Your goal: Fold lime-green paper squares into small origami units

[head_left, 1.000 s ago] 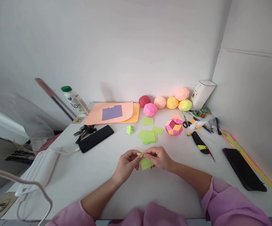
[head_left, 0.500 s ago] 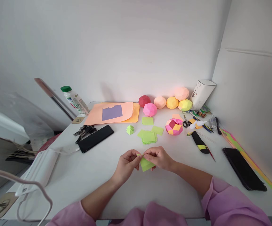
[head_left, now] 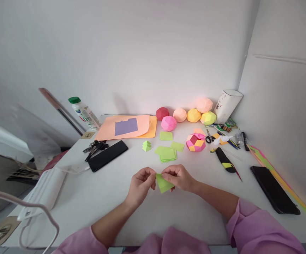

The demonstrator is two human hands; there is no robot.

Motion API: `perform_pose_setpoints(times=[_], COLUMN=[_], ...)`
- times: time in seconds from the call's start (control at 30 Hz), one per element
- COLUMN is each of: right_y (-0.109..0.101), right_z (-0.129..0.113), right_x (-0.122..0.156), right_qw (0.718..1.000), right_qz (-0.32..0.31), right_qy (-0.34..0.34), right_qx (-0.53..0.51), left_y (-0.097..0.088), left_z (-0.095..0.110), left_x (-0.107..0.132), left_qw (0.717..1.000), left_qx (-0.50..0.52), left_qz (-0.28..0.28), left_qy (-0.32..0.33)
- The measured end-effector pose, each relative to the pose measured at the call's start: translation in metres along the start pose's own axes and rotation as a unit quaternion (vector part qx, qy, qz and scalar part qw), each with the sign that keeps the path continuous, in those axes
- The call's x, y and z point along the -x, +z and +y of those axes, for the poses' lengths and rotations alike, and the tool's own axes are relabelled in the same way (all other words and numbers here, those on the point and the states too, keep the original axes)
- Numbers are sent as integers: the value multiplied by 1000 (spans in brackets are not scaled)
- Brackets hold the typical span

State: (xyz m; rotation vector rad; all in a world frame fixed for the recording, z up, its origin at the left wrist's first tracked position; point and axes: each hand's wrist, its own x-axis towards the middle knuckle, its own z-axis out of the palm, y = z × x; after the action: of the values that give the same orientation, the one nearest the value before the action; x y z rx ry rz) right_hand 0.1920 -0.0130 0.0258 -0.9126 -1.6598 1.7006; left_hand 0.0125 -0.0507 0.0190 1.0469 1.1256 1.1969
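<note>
The light-green paper slip [head_left: 163, 185] is between the two hands, over the bench [head_left: 131, 225], on the near side of a stack of green paper slips [head_left: 168, 153]. The right grip [head_left: 181, 177] pinches it at the upper right, thumb on top. The left grip [head_left: 141, 184] has thumb and index finger close together beside the upper left corner; whether they clasp the paper or merely brush it cannot be told. The slip should be almost weightless and bend under light pressure, yet likely takes and keeps a sharp crease. Its matt surface probably gives fair friction, but a hard tug could tear or wrinkle it. Fingertip pinches at edges and corners look best, leaving the middle uncrushed.
</note>
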Motion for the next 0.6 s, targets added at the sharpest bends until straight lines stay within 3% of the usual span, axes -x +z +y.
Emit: perform_pose_setpoints(times=[0.17,0.4,0.6], right_y=[-1,0,2], right_z=[2,3,6], right_x=[0,-1,1], right_qw=[1000,1000,999], right_qz=[16,6,9], right_qy=[12,8,-12], right_qx=[-15,-11,32], left_y=[-3,2,3], left_z=[2,3,4], left_x=[-3,1,2], left_qw=[999,997,990], left_qx=[4,-59,-128], left_qz=[40,-48,-42], left_qy=[22,15,40])
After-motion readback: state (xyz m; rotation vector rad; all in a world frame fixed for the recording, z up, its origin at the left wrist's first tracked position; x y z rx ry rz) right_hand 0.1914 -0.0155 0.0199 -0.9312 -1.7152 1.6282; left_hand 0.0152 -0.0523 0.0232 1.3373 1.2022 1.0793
